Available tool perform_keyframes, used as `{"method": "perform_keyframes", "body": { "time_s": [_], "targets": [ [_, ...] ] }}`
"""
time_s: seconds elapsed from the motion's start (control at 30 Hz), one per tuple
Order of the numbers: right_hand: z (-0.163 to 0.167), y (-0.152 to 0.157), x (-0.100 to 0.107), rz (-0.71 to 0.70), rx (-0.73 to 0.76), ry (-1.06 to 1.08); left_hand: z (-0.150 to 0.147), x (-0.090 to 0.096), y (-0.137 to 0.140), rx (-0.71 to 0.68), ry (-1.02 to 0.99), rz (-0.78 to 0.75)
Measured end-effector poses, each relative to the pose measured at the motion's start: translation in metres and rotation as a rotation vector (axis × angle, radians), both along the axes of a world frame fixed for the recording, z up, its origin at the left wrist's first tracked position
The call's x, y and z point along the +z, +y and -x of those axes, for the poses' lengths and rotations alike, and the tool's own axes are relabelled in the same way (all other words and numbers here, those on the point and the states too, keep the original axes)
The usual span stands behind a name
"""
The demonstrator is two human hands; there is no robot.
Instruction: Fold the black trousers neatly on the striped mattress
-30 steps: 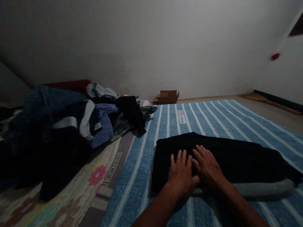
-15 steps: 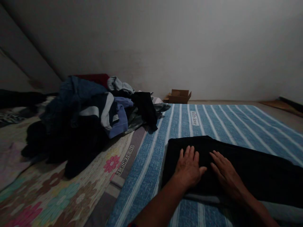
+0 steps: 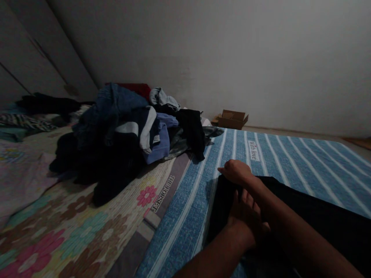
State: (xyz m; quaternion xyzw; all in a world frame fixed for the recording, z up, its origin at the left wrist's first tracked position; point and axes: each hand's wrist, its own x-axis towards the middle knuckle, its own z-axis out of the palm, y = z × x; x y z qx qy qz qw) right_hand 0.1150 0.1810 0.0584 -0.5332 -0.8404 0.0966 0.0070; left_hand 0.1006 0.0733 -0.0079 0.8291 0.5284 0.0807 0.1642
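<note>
A folded black garment [image 3: 313, 204] lies on the blue striped sheet in front of me and runs out of view at the right. My left hand [image 3: 246, 214] rests on it near its left end, fingers spread and palm down. Crossing over the left arm, my right hand [image 3: 237, 172] is at the garment's far left corner. Its fingers are curled closed on the cloth there, though the fingertips are partly hidden.
To the left, a heap of clothes [image 3: 127, 123] with jeans on top spreads over a flowered blanket [image 3: 84, 231]. An open cardboard box [image 3: 232, 119] stands by the wall beyond the blue striped sheet [image 3: 185, 204]. A pink cloth [image 3: 26, 170] lies far left.
My right hand has moved left and away from me, across the left arm, and its fingers have curled at the garment's corner. My left hand stays on the garment. The view has turned slightly left.
</note>
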Motion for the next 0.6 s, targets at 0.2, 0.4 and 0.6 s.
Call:
{"method": "perform_keyframes", "body": {
  "time_s": [0.2, 0.4, 0.6],
  "targets": [
    [0.020, 0.021, -0.017, 0.079, 0.033, -0.066, 0.001, 0.000, -0.003, -0.033, -0.037, -0.112],
    [0.018, 0.028, -0.027, 0.139, 0.082, -0.090, 0.001, 0.011, -0.002, -0.033, -0.021, -0.075],
    [0.020, 0.022, -0.030, 0.098, 0.130, -0.077, -0.001, 0.016, -0.001, -0.025, -0.035, -0.031]
  ]
}}
